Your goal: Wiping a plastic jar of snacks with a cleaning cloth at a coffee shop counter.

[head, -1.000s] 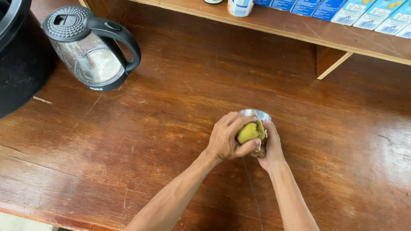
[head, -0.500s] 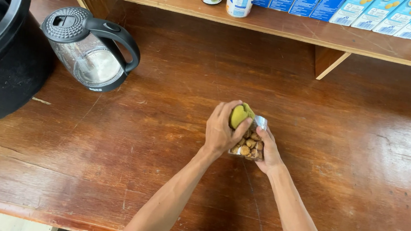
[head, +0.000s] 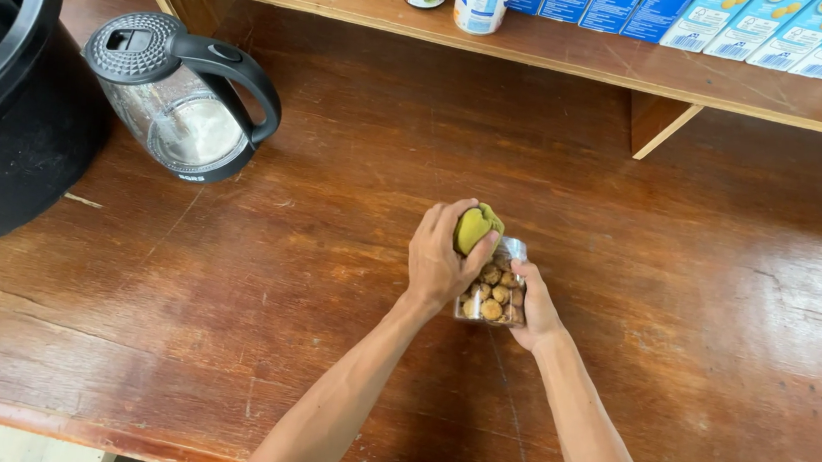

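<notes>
A small clear jar [head: 497, 292] full of round brown snacks lies tilted on the wooden counter [head: 704, 320]. My right hand [head: 535, 303] grips the jar's body from the right side. My left hand [head: 438, 259] is wrapped around the jar's yellow-green lid [head: 475, 227] at the jar's far end. Whether the lid is still seated on the jar is hard to tell.
A glass electric kettle [head: 183, 99] with a black lid and handle stands at the left. A large black appliance [head: 1, 111] fills the far left. A wooden shelf [head: 589, 52] at the back carries a bottle, a can and several blue boxes.
The jar has been tipped from upright toward lying on its side, so its brown contents show. My left hand stayed on the lid, which moved farther from me.
</notes>
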